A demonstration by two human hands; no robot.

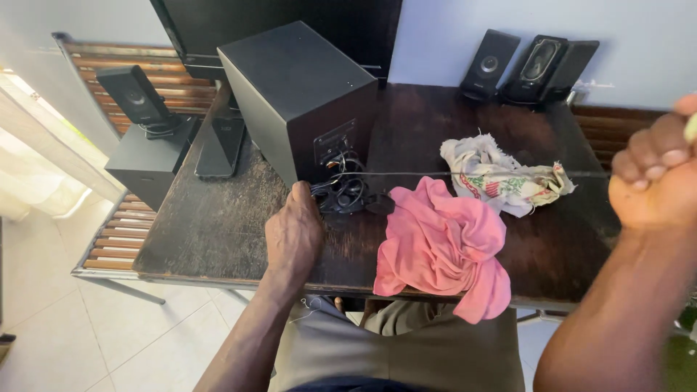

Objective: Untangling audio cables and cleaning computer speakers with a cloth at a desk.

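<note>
Cable (465,173) pulled taut off black speaker box (298,94); right hand (653,181) fisted on it, left hand (294,232) clutching cord bundle (347,192) near table (210,232) front edge. Untangling half done, looks like.

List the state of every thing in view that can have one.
Subwoofer: upright, back panel facing the camera.
Cable bundle: tangled, left hand on it.
Thin cable: stretched taut.
Right hand: closed in a fist.
Pink cloth: crumpled, overhanging the table edge.
Patterned cloth: crumpled.
</note>
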